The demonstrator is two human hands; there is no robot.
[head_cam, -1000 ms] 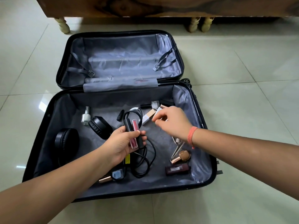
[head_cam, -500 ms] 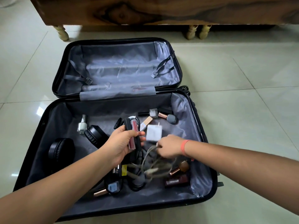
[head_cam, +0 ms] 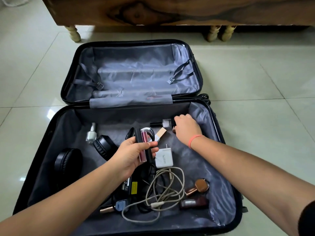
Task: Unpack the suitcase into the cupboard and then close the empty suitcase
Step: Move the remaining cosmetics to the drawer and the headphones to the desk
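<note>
Our left hand (head_cam: 131, 155) pinches a pink tube (head_cam: 143, 147) and a black stick (head_cam: 138, 137). Our right hand (head_cam: 186, 128) touches a bottle (head_cam: 166, 123), its grip unclear. The suitcase (head_cam: 64, 126) lies open before the cupboard (head_cam: 170, 11).

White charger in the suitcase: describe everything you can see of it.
The white charger is a squarish plastic block with grey lettering on its face and metal prongs pointing away from the person. It lies flat on the grey lining of the suitcase, close beside the left hand holding a pink tube. An off-white cable coils just below it, seemingly plugged in.
</note>
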